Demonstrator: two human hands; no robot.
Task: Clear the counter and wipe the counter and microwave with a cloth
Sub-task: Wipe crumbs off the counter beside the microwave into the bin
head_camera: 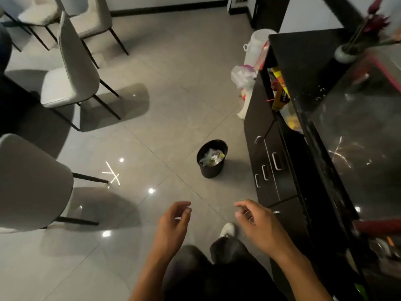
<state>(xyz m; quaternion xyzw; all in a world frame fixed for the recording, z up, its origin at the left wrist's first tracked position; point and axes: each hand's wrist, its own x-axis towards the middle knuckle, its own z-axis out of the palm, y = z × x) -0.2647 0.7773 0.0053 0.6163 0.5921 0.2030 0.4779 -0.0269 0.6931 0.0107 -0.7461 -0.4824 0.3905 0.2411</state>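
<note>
The black glossy counter point(355, 118) runs along the right side, with dark drawers below it. A small black bin point(212, 158) holding crumpled waste stands on the grey tile floor, ahead of both hands. My left hand point(173, 224) hangs over the floor with loosely curled fingers and holds nothing. My right hand point(258, 222) is beside it, nearer the drawers, fingers also loosely curled and empty. No cloth or microwave shows clearly.
Grey chairs point(71, 68) stand at the left around a dark table. A vase with dark red flowers point(347, 52) sits at the counter's far end. An open drawer point(280, 92) shows packets. White bags point(245, 77) lie by the cabinet's end.
</note>
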